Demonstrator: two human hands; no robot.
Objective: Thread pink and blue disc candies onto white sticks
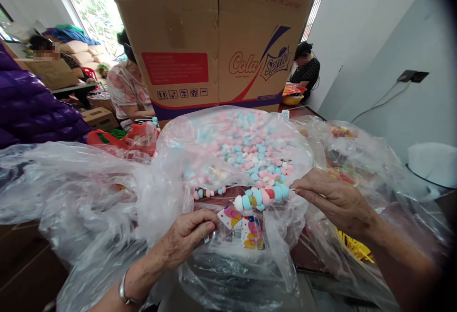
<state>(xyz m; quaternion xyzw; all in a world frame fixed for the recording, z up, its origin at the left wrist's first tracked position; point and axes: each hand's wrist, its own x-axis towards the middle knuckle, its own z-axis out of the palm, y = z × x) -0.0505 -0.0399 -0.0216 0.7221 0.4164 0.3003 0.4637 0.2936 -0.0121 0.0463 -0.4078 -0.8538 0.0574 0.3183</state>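
My right hand [328, 200] pinches the right end of a marshmallow skewer [262, 197]. Blue, pink and white pieces sit on it in a row, with red and amber bits between them; its stick is hidden. Lower left, my left hand [187, 236] has thumb and forefinger closed at the edge of a clear wrapper [252, 233] printed with coloured dots and yellow and pink shapes. The wrapper lies just below the skewer, and whether they touch I cannot tell. Behind, a big clear plastic bag [171, 148] holds many loose pink, blue and white marshmallows [246, 152].
A tall cardboard carton [182, 26] stands behind the bag. Another, smaller skewer [209, 193] lies left of the first. Crumpled plastic [96, 207] spreads left, with a red bag [137, 138] beyond. Yellow packets [355, 248] lie at right. Several people sit farther back.
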